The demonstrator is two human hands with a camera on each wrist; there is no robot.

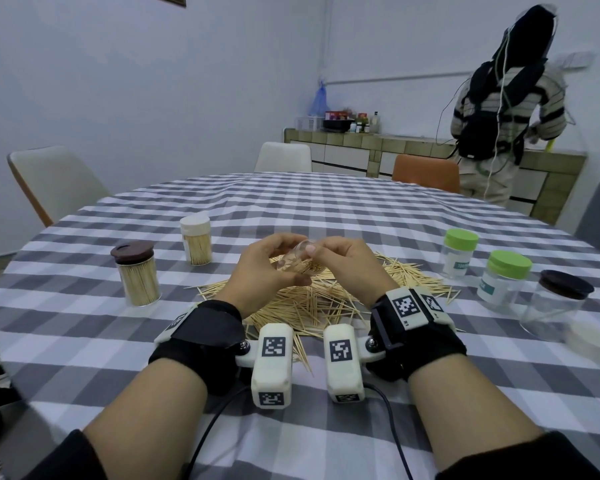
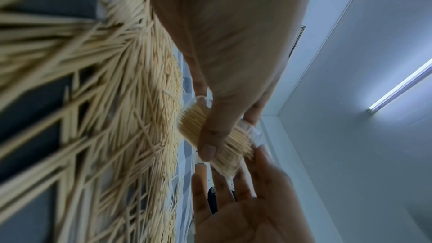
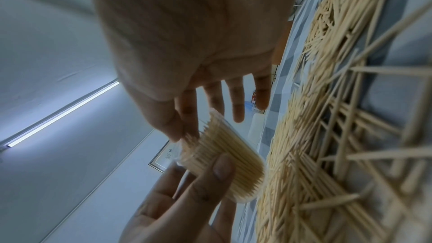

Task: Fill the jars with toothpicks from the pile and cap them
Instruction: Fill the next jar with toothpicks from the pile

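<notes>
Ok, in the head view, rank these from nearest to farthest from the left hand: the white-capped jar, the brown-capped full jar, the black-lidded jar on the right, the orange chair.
From the left hand, which grips the clear jar:
1. White-capped jar, just left, slightly farther back.
2. Brown-capped full jar, farther left.
3. Black-lidded jar, far right, past the toothpick pile.
4. Orange chair, beyond the table's far edge.

Tilted uncapped clear jar (image 1: 293,259) packed with toothpicks

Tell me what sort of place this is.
Probably a home dining room with a kitchen corner: a round table under a checked cloth, chairs around it, a tiled counter with bottles.
</notes>
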